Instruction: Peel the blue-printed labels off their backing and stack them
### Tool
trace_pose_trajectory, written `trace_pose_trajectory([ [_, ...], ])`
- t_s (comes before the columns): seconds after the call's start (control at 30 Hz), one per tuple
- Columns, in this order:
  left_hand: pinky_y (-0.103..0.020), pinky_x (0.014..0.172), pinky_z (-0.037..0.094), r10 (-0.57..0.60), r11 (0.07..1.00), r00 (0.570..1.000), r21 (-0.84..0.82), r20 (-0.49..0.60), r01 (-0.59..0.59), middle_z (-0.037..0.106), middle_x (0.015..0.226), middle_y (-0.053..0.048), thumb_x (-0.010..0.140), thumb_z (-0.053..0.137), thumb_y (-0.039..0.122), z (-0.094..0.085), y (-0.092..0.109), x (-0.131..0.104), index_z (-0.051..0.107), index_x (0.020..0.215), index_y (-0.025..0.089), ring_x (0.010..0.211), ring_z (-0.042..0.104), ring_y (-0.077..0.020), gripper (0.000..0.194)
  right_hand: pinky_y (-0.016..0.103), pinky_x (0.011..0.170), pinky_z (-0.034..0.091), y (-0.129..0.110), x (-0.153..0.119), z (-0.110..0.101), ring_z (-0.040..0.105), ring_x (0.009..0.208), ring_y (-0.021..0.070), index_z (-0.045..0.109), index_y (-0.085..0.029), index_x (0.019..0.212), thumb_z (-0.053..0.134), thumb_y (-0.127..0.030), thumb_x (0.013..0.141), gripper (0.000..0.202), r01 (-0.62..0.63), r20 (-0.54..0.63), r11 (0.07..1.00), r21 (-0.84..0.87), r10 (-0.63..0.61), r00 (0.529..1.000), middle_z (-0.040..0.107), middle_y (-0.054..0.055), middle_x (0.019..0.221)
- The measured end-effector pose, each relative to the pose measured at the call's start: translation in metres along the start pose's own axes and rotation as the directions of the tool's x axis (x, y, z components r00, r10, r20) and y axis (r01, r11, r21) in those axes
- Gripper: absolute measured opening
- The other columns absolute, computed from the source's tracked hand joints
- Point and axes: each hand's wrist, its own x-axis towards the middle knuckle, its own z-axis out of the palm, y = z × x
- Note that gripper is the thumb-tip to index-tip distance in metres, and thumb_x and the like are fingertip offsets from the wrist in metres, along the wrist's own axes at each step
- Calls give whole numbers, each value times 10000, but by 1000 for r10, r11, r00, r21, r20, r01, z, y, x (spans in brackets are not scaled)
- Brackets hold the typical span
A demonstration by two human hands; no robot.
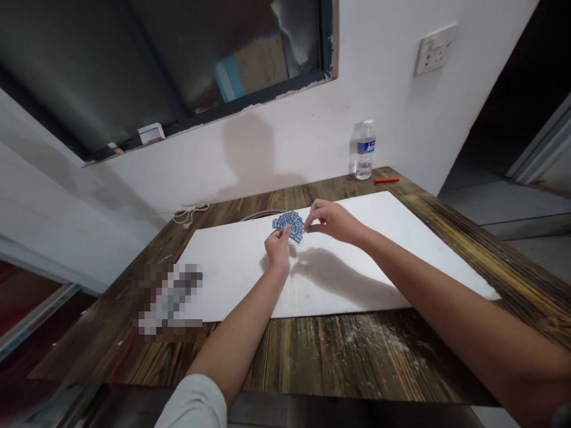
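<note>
A small blue-and-grey piece [291, 221], fan-shaped with an openwork-looking pattern, is held up over a white board [232, 267]. My left hand [279, 246] grips its lower edge, thumb on the near side. At the piece's right edge, my right hand [332, 220] has thumb and forefinger pinched together, with the fingertips meeting the edge. The exact kind of the piece is too small to tell. Both hands' shadows fall on the board.
Under the board is a dark wooden table [312, 356] with pale crumbs near its front. A water bottle [364, 151] and a red pen-like stick [386, 179] stand and lie at the back right. A white cord [190, 214] lies back left; a pixelated patch [172, 300] covers something at left.
</note>
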Motion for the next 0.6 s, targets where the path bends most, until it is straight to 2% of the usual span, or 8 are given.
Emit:
trace_pose_trajectory([
  [0.1,-221,618,408,-8,1000,1000,19,26,7,628,610,3,663,730,493,1,1,-1,668,643,136,594,520,-113,363,257,585,388,2,-1,-11,500,597,114,766,-245,783,712,-294,765,75,-61,-157,998,13,62,986,645,-2,702],
  [0.23,-232,626,417,-22,999,996,48,84,18,655,625,-11,659,739,487,2,4,-3,679,665,127,599,543,-124,366,268,590,435,3,-1,-18,558,594,120,770,-226,829,682,-317,785,135,-115,-272,988,107,140,952,718,22,797],
  [0.37,-245,639,422,-14,998,983,61,182,3,672,641,-21,654,746,490,4,2,-5,694,692,127,615,570,-140,369,290,624,485,5,1,-19,619,643,145,768,-223,913,724,-341,744,211,-99,-270,990,99,122,955,737,43,916],
  [0.43,-250,640,425,-32,999,970,46,243,22,677,647,-27,642,758,483,5,0,-5,697,693,127,616,577,-143,364,302,677,505,7,3,-18,655,731,168,770,-229,893,700,-349,771,185,-60,-264,993,97,84,961,740,45,956],
  [0.5,-253,635,426,-56,998,951,25,303,51,674,638,-28,630,770,473,6,-1,-6,692,674,127,608,575,-141,357,312,734,517,9,3,-17,673,812,185,772,-229,866,645,-332,817,171,-29,-281,994,107,58,958,746,44,932],
  [0.6,-256,609,420,-79,997,921,36,382,70,658,608,-21,623,778,458,7,1,-10,684,637,127,582,561,-137,344,322,749,533,13,3,-14,682,797,187,765,-220,902,628,-311,823,182,-54,-321,990,128,93,943,749,42,881],
])
